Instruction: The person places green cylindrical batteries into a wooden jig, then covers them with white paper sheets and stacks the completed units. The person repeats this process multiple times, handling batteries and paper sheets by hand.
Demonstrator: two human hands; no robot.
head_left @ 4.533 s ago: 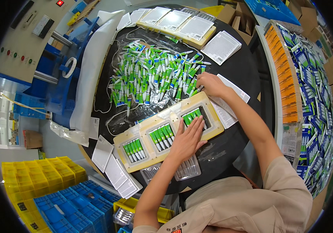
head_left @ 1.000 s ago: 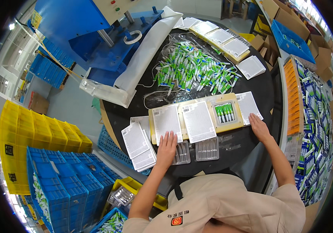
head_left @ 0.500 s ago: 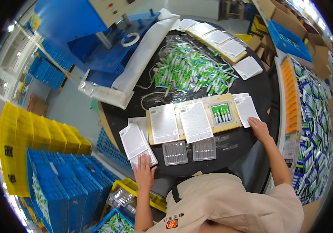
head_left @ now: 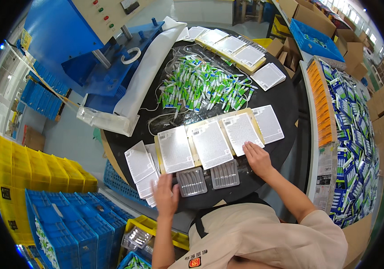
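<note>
A cream-coloured tray fixture (head_left: 261, 130) lies across the near part of the round black table. White printed cards lie over it in a row. My right hand (head_left: 259, 159) holds the lower edge of the right-hand white card (head_left: 241, 130), which covers the recess there. My left hand (head_left: 166, 197), slightly blurred with its fingers apart, is beside a stack of white cards (head_left: 139, 162) at the table's left. Two clear plastic blister trays (head_left: 192, 181) sit along the fixture's near edge. More white cards (head_left: 268, 123) lie at its right end.
Green-and-white tubes (head_left: 201, 85) are heaped mid-table. Beyond them is a second fixture with cards (head_left: 232, 47). A blue machine (head_left: 107, 67) stands at the far left, with yellow crates (head_left: 35, 170) and blue crates (head_left: 71, 215) nearer. Packed blister cards (head_left: 353, 148) fill the right side.
My right hand has moved left from the right-hand stack, and a white card now covers the recess of green tubes. My left hand has come off the left stack toward the right.
</note>
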